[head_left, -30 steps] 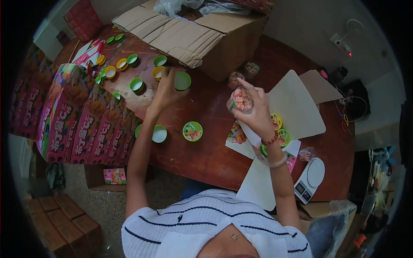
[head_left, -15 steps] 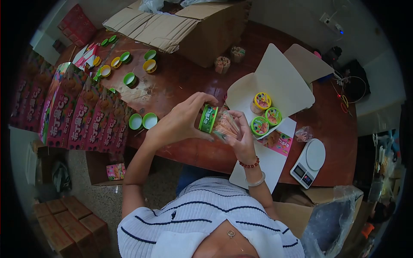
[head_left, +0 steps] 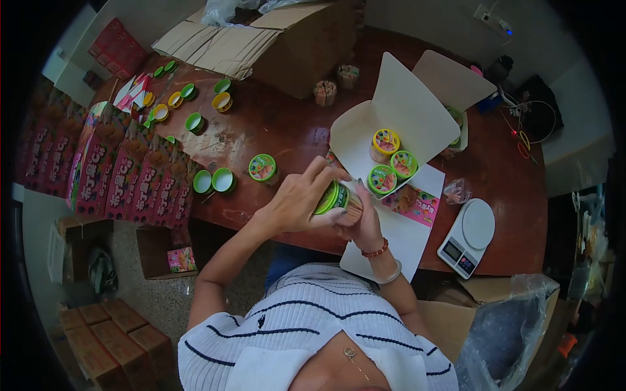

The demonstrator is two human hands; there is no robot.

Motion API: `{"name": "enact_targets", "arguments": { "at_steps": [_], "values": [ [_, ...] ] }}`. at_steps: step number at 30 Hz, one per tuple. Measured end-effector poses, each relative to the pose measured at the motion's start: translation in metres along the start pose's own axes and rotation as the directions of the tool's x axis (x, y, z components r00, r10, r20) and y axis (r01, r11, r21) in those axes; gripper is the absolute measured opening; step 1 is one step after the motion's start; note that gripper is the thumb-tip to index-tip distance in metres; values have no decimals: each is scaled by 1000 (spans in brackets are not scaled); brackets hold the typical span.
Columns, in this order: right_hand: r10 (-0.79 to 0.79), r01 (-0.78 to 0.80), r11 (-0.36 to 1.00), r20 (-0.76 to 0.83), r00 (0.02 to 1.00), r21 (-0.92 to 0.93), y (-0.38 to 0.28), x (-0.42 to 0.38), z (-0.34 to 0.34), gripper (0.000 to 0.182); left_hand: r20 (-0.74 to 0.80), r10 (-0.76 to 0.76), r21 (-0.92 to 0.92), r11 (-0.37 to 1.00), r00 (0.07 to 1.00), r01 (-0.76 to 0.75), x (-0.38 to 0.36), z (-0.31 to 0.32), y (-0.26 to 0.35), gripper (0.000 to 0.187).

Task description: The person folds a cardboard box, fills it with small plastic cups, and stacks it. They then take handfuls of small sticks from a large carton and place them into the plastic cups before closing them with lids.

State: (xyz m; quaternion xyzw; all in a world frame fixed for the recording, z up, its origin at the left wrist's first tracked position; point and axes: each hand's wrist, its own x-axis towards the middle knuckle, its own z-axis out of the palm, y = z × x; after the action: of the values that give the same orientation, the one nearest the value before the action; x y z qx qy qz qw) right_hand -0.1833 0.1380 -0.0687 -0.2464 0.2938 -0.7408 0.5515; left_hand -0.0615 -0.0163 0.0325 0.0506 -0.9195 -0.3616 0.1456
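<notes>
A clear tub with a green lid (head_left: 334,197), packed with pale sticks, is held tilted between both hands above the front part of the worktop (head_left: 287,236), just in front of the person's striped top (head_left: 306,300). The left hand (head_left: 298,202) grasps it at the lid end, fingers over the top and thumb along the near side; the right hand (head_left: 366,225) is wrapped around the tub's body from the other side. Just left of the hands, a second green-lidded tub (head_left: 262,167) stands on the worktop. Just to the right, an open white carton (head_left: 413,98) with its flap raised holds one yellow-lidded tub (head_left: 385,141) and two green-lidded ones, grouped close together, with a pink printed panel (head_left: 417,206) in front of them. Right of the carton lie a small clear bag (head_left: 458,190) and a white scale (head_left: 478,225). Farther back, two lidless tubs of sticks (head_left: 325,93) stand beside a big cardboard box (head_left: 297,55). On the left, loose green and yellow lids are scattered, among them a green pair (head_left: 223,180) with pale insides showing, and past them a row of pink printed boxes (head_left: 124,176) lines that side.
</notes>
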Motion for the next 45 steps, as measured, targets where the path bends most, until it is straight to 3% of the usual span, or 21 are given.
{"name": "enact_targets", "arguments": {
  "at_steps": [1,3,6,7,8,9,10,12,14,16,17,19,21,23,26,28,31,35,39,42,45],
  "values": [
    [129,-149,959,94,987,240,11,1,-17,69,0,53,86,995,999,-53,0,0,5,49],
    [-334,194,867,-247,910,-458,14,0,31,73,-71,39,-20,999,997,-40,2,10,-8,52],
    [-206,72,852,-205,957,-518,6,-5,38,70,-272,-11,-149,988,962,-31,-1,17,-20,50],
    [-90,64,992,257,962,109,14,1,8,67,-186,-32,-100,995,982,14,-2,12,-16,48],
    [47,-441,780,661,749,444,3,12,5,64,-94,-59,-49,997,994,55,-5,9,-12,45],
    [40,-95,953,189,981,288,10,0,19,63,-91,-62,-48,997,994,58,-8,11,-12,45],
    [-151,138,988,-286,946,-66,15,-2,34,61,-171,-82,-53,996,982,74,-7,14,-13,43],
    [-390,196,817,-269,881,-543,33,2,37,61,-273,-100,-76,994,957,82,-7,20,-17,42],
    [-285,90,859,-323,903,-504,32,3,29,62,-204,-61,21,998,977,66,-10,13,-11,48],
    [228,-204,960,-114,967,190,15,4,18,56,-137,-13,124,992,990,30,-13,12,-13,45],
    [-81,66,997,-454,887,-49,28,7,42,52,-168,-35,59,997,985,46,-14,16,-22,48],
    [-576,225,677,-315,754,-701,49,6,48,53,-229,-14,30,999,973,21,-14,19,-25,50],
    [-138,80,985,-428,893,-151,54,11,26,40,-229,88,158,986,969,-52,-16,12,-12,52],
    [428,-364,882,-185,885,299,45,18,4,36,50,273,217,936,961,-277,-18,-4,-22,50],
    [355,-271,892,189,916,-362,74,5,-27,36,309,609,-112,786,730,-608,-28,7,-14,47],
    [429,-425,898,13,903,-110,69,11,-14,36,373,682,-188,719,629,-669,-29,8,-15,50],
    [583,-519,803,-199,788,293,33,34,34,36,294,519,6,839,803,-544,-16,-22,-32,51],
    [175,-153,984,-302,937,96,37,56,34,38,-67,273,204,945,960,-255,-8,-30,-55,55],
    [423,-549,766,382,822,335,32,66,-8,39,126,572,17,815,810,-579,-3,-37,-40,48],
    [760,-662,629,141,635,-409,33,69,2,33,198,672,-52,734,713,-677,5,-42,-32,45],
    [401,-377,581,-150,904,-721,-30,134,38,28,137,504,93,850,853,-518,29,-73,-55,51]
  ]
}}
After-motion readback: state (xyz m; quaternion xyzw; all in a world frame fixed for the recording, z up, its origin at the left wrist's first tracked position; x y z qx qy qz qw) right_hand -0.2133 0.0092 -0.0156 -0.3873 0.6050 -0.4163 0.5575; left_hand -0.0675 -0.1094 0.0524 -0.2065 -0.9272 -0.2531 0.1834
